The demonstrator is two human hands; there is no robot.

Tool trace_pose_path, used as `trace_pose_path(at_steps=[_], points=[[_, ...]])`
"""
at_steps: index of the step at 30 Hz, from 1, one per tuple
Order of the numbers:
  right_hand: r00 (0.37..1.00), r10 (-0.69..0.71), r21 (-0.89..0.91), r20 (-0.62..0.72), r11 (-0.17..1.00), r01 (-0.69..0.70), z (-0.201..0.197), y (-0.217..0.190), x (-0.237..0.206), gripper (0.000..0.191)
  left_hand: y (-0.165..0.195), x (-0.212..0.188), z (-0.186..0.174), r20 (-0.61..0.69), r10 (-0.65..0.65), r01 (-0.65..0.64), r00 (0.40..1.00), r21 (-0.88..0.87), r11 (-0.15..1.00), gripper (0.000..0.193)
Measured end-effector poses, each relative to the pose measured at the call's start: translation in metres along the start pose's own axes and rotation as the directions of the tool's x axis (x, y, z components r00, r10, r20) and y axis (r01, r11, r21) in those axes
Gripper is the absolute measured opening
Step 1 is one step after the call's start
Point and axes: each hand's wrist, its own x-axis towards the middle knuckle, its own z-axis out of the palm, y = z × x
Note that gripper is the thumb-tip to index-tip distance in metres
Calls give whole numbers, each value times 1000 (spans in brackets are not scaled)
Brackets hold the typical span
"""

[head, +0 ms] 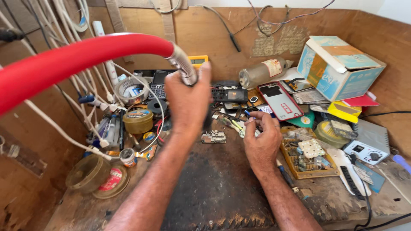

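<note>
From the left a thick red hose [64,60] arcs in over the bench and ends in a ribbed silver metal neck [182,64]. The left hand [188,100] is wrapped around the lower end of that neck, fingers closed tight on it (whatever tip it carries is hidden behind the fist). Just below and right of that hand lies 1 small bare circuit board [213,137] on the dark scorched mat [214,184], touching neither hand and sitting between the 2 of them. The right hand [262,139] hovers to the board's right, thumb and forefinger pinched on a thin pale tool [249,122]; I cannot tell what kind.

Around the left arm I count 1 yellow lidded tin [138,119], 1 black tape roll [156,106] and 2 round plastic lids [98,177] near the bench's front corner. Behind the hands sits 1 black keypad handset [230,94], then 1 red-rimmed phone frame [280,102], 1 clear plastic bottle [262,72] on its side and, beside the right wrist, 1 yellow compartment tray of parts [306,158]. Farthest right: 1 blue and white cardboard box [338,66] and 1 white dial unit [366,152].
</note>
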Motion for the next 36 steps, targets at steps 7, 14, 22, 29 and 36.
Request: trace_pose_path(at_steps=[7,14,22,29,36], points=[[999,-52,-21,9,998,52,0,3,-1,14,-4,-2,2,-22,-48,48,999,-12,999,37],[1000,-1,-10,-3,1000,1,0,2,0,14,-10,-1,10,-32,46,-46,998,-9,999,40],[1000,17,-1,-4,1000,-17,-1,-1,-1,15,-14,3,16,-9,-18,17,1000,-118,993,41],[999,-38,-24,2,999,38,0,-2,0,12,-17,5,16,-87,62,-64,994,-18,998,43],[1000,1,-8,-27,1000,-1,1,0,0,15,-4,-7,-1,-51,-19,18,999,-21,1000,38]])
